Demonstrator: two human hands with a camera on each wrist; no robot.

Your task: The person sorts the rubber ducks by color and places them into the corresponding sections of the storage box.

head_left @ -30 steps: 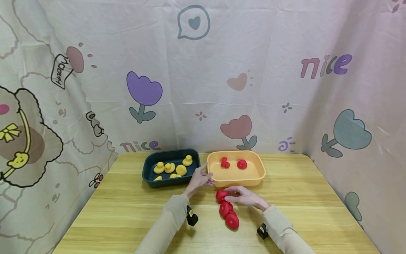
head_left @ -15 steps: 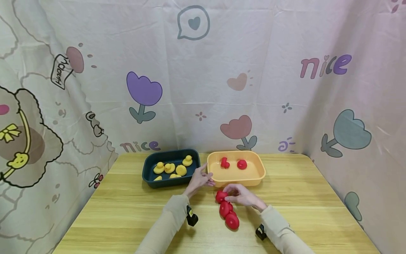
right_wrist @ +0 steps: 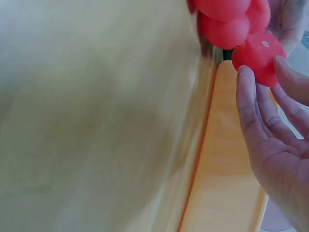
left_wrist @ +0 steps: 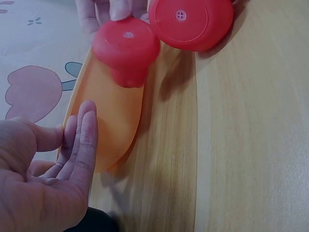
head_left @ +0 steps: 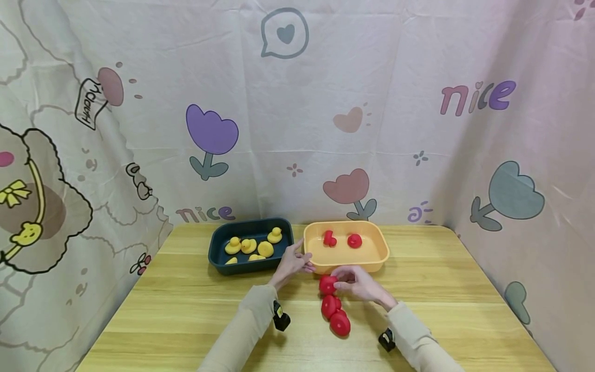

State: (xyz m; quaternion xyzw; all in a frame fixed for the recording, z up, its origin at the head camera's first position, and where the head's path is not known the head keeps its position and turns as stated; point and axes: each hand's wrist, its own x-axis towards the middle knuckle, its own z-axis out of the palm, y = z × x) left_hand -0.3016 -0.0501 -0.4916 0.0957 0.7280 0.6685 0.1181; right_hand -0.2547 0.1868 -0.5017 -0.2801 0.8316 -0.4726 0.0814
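Between its thumb and fingers my right hand point(head_left: 357, 284) pinches a red rubber duck point(head_left: 328, 284) by the front side of the orange tray point(head_left: 311, 248). The right wrist view shows the fingertips around this duck point(right_wrist: 260, 58), its flat base turned outward. Two other red ducks, a nearer one point(head_left: 340, 324) and one just behind it point(head_left: 330, 307), lie touching on the table in front of the tray. My left hand point(head_left: 292, 262) holds the tray's left end, thumb and fingers at its rim point(left_wrist: 79, 84). Two red ducks point(head_left: 355, 241) lie inside the tray.
Left of the orange tray stands a dark blue tray point(head_left: 218, 263) with several yellow rubber ducks point(head_left: 248, 246) in it. Both trays sit at the back of the wooden table point(head_left: 176, 310), before a patterned cloth point(head_left: 279, 129).
My right hand has closed on the farthest of the red ducks in the row and shifted it slightly back and right, toward the orange tray. The left hand has stayed still.
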